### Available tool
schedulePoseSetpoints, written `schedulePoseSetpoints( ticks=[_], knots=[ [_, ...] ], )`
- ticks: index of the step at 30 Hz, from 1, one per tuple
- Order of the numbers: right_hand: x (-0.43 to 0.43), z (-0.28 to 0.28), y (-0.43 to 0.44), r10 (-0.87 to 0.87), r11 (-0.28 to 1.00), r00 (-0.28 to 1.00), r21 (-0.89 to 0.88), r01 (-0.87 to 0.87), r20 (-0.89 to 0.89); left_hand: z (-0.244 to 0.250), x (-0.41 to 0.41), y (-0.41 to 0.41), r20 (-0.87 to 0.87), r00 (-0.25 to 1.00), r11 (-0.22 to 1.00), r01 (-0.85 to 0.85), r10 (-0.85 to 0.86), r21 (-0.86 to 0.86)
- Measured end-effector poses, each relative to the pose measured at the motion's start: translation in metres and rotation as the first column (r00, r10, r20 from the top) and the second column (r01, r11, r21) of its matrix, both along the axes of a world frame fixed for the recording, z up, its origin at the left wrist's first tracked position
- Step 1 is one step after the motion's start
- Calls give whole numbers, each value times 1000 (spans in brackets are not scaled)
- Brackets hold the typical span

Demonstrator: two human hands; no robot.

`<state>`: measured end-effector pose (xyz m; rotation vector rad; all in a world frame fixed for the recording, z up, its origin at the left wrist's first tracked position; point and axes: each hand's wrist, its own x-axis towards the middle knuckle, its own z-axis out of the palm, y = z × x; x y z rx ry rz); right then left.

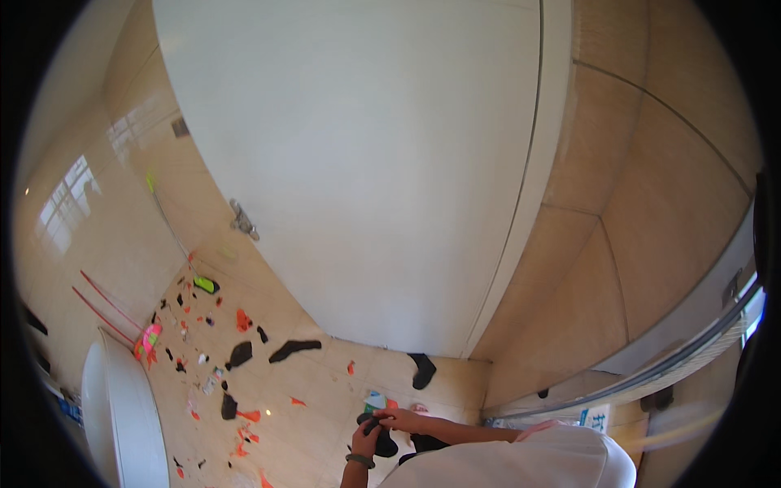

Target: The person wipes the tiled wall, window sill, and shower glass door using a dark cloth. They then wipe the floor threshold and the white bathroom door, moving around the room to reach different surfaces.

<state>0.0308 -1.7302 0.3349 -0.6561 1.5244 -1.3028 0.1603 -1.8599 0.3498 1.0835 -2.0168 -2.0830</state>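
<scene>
Above the tiled floor, both of my hands are on a bundle of dark cloth that looks like socks (385, 445). My left hand (363, 443), with a bracelet at its wrist, grips the bundle from below. From the other side my right hand (399, 420) pinches its upper part. One dark piece hangs down between the hands. Another black sock (423, 371) lies on the floor near the foot of a white door (366, 171). A longer black sock (296, 349) lies flat farther left. A colourful packet (376, 401) shows just beyond my hands.
Orange scraps (243, 320) and many small dark bits litter the tiles. A lime-green broom (206, 285) leans at the left wall, and a pink broom head (147, 341) with a red handle is beside a white bathtub (125, 409). A metal handle (244, 221) juts from the door.
</scene>
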Motion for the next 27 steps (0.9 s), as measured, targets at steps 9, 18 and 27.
schedulePoseSetpoints(
  ticks=[9, 18, 27],
  knots=[
    [-127, 17, -63, 0, 992, 1000, -126, 1, 8, 26, -121, -67, -32, 986, 975, 159, -166, -155],
    [-212, 119, -21, -627, 774, 756, -262, 577, -186, 133, -229, -54, -170, 972, 981, 142, -163, -129],
    [-255, 266, 124, -918, 163, -118, -632, 757, -378, 255, -333, -10, -422, 629, 749, 454, -653, -483]
  ],
)
